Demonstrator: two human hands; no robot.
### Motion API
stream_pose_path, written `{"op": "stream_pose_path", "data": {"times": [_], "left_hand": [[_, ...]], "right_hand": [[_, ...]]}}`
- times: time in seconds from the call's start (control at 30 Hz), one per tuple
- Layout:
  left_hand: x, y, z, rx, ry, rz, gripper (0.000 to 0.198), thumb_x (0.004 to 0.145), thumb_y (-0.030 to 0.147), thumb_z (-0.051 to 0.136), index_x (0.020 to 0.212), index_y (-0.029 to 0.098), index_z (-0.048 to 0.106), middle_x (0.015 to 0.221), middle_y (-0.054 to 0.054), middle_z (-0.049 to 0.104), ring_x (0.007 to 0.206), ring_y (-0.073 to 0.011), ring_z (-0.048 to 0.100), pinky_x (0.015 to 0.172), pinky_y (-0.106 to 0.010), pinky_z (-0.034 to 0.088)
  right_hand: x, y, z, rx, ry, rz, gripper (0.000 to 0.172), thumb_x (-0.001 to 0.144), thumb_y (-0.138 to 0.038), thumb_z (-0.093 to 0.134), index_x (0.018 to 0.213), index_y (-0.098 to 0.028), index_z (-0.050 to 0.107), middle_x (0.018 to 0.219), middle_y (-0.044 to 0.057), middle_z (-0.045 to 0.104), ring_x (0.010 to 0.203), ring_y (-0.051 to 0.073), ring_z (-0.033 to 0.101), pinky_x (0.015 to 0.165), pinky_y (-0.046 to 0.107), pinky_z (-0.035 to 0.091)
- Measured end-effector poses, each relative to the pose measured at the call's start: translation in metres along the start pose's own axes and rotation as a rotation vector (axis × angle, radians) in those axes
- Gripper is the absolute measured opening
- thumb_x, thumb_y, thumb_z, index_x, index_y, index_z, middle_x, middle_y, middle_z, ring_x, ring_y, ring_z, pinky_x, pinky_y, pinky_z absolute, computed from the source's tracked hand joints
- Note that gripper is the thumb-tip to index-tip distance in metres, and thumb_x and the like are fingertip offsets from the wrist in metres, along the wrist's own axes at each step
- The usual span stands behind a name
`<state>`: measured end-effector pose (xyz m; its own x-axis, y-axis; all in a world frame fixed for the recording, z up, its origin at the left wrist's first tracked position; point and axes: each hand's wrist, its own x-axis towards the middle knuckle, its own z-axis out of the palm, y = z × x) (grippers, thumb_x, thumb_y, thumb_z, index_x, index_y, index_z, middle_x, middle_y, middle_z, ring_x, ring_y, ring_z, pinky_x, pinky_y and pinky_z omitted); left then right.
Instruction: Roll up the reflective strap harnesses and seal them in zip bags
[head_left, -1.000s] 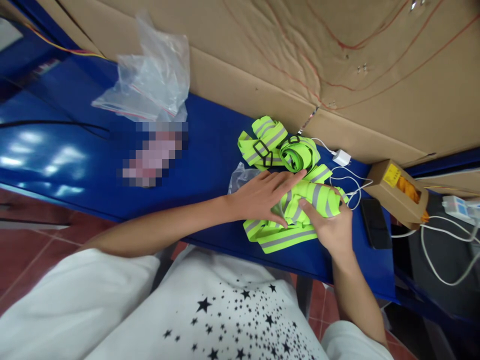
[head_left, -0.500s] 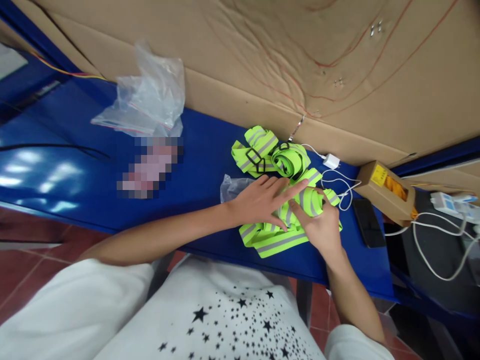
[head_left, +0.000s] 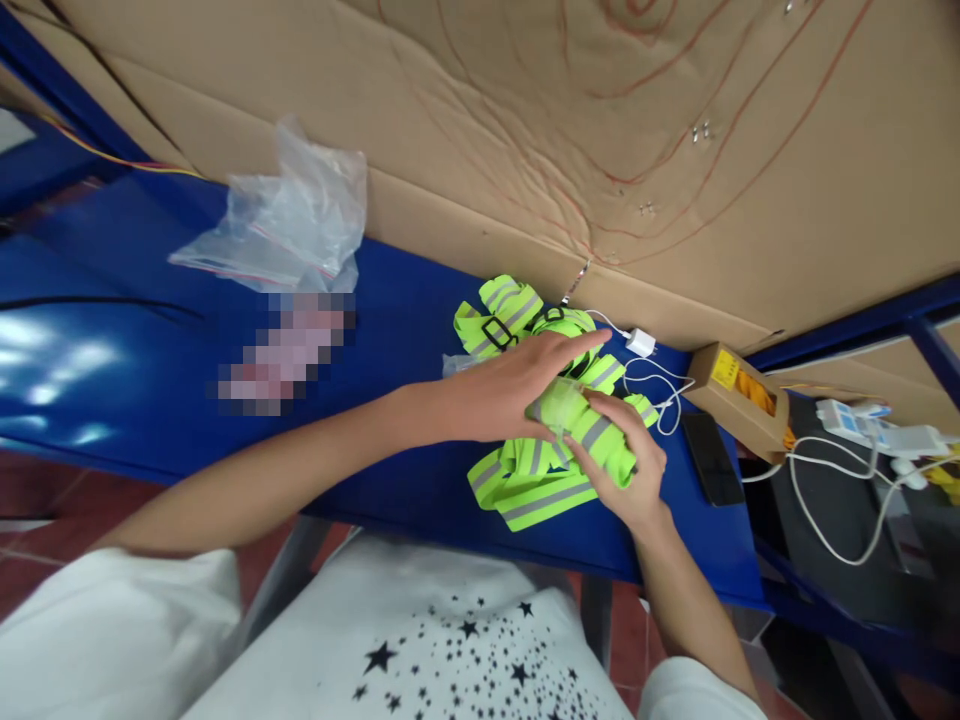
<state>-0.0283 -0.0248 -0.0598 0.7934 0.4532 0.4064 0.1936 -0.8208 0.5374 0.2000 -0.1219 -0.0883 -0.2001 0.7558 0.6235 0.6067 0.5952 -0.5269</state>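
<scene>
My right hand (head_left: 634, 465) is closed around a rolled reflective strap (head_left: 600, 440), neon yellow-green with grey stripes, lifted above the other straps. Clear plastic (head_left: 561, 405) covers the roll's left end. My left hand (head_left: 506, 385) is at that end with its fingers stretched out and spread, and the roll's end lies between thumb and fingers; the lower part of this hand is partly hidden. Below, a loose reflective strap (head_left: 525, 505) lies folded on the blue table (head_left: 405, 490). Behind my left hand are more reflective straps (head_left: 510, 300) with black buckles.
Clear plastic bags (head_left: 300, 220) lie at the back left, near a blurred-out item (head_left: 285, 355). To the right are a white charger (head_left: 640, 342) with its cable, a black phone (head_left: 712, 460) and a cardboard box (head_left: 739, 400). Cardboard (head_left: 450, 130) lines the back.
My right hand has lifted the strap roll and tilted it, so its plastic-covered end now shows. My left hand has moved from the strap pile to that end. The view has shifted slightly.
</scene>
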Motion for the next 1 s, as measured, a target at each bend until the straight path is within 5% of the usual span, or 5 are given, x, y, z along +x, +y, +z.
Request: {"op": "stream_pose_path", "data": {"times": [0.1,0.23,0.4,0.6,1.0], "left_hand": [[-0.004,-0.001,-0.005,0.184,-0.101,-0.014,0.071,0.084,0.039,0.086,0.143,0.015,0.055,0.128,-0.017,0.072,0.120,-0.0334,0.069,0.104,-0.045,0.052],[-0.013,0.001,0.008,0.258,-0.131,0.120,0.038,0.090,0.028,0.078,0.121,0.010,0.065,0.110,-0.014,0.078,0.102,-0.0298,0.075,0.090,-0.040,0.057],[-0.026,-0.003,0.020,0.182,0.003,0.163,0.043,0.095,0.039,0.074,0.128,0.013,0.064,0.120,-0.013,0.078,0.105,-0.0275,0.076,0.091,-0.038,0.057],[-0.018,0.002,0.024,-0.125,-0.001,-0.139,0.062,0.086,0.064,0.077,0.127,0.018,0.068,0.118,-0.010,0.079,0.106,-0.0275,0.077,0.086,-0.033,0.056],[-0.016,0.019,0.017,-0.600,0.027,-0.452,0.052,0.076,0.053,0.089,0.110,0.017,0.074,0.100,-0.003,0.079,0.092,-0.0206,0.073,0.076,-0.027,0.050]], "right_hand": [[-0.002,-0.001,0.003,-0.034,-0.117,-0.241,0.066,0.092,-0.011,0.066,0.155,-0.022,0.049,0.139,0.013,0.068,0.133,0.031,0.063,0.109,0.051,0.056],[-0.005,-0.001,0.008,-0.216,-0.179,-0.331,0.057,0.093,-0.023,0.066,0.149,-0.020,0.053,0.128,0.015,0.070,0.124,0.033,0.065,0.104,0.055,0.055],[-0.005,-0.005,0.009,-0.196,-0.104,-0.301,0.055,0.090,-0.034,0.074,0.141,-0.021,0.057,0.114,0.013,0.069,0.108,0.031,0.068,0.091,0.051,0.060],[-0.004,-0.017,0.016,0.027,0.064,-0.105,0.057,0.085,-0.018,0.085,0.137,-0.025,0.063,0.115,0.010,0.075,0.106,0.026,0.074,0.090,0.040,0.064],[0.008,-0.021,-0.006,0.031,0.001,0.176,0.016,0.093,-0.020,0.077,0.104,-0.025,0.068,0.102,0.002,0.076,0.092,0.017,0.070,0.082,0.031,0.057]]}}
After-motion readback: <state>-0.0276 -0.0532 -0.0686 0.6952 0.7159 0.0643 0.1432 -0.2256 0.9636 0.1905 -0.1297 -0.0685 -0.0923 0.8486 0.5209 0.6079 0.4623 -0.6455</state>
